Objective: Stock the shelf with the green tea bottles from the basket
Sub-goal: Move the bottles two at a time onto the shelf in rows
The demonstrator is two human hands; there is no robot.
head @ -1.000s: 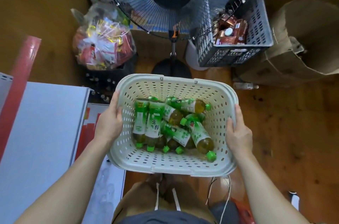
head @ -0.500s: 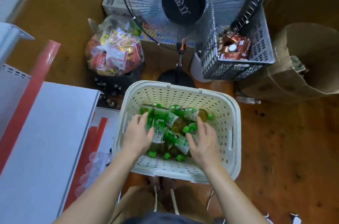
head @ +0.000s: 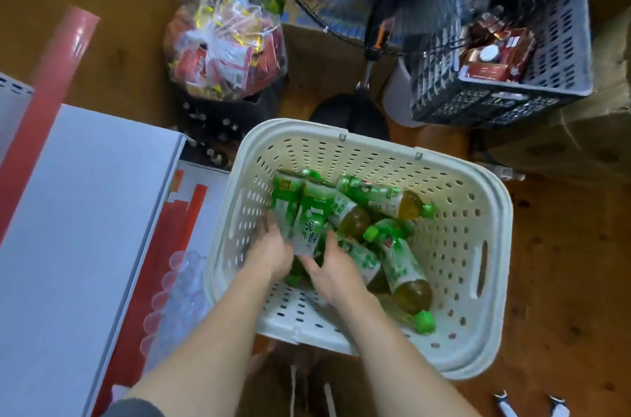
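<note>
both hands were inside the cream basket (head: 491, 246). left hand (head: 271, 251) and right hand (head: 333, 268) each clasped a green tea bottle (head: 309, 223); advised lifting them upright, clear of the pile.

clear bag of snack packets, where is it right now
In the head view the clear bag of snack packets sits on the floor at upper left, beyond the white basket and left of the fan stand.

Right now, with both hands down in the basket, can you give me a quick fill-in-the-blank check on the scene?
1. The green tea bottles lie inside the cream ____.
2. Every visible bottle cap is coloured ____.
3. The left hand and right hand meet at a bottle with a ____ label.
4. Beyond the basket stands a ____ with a wire grille.

Missing words: basket; green; green; fan
</note>
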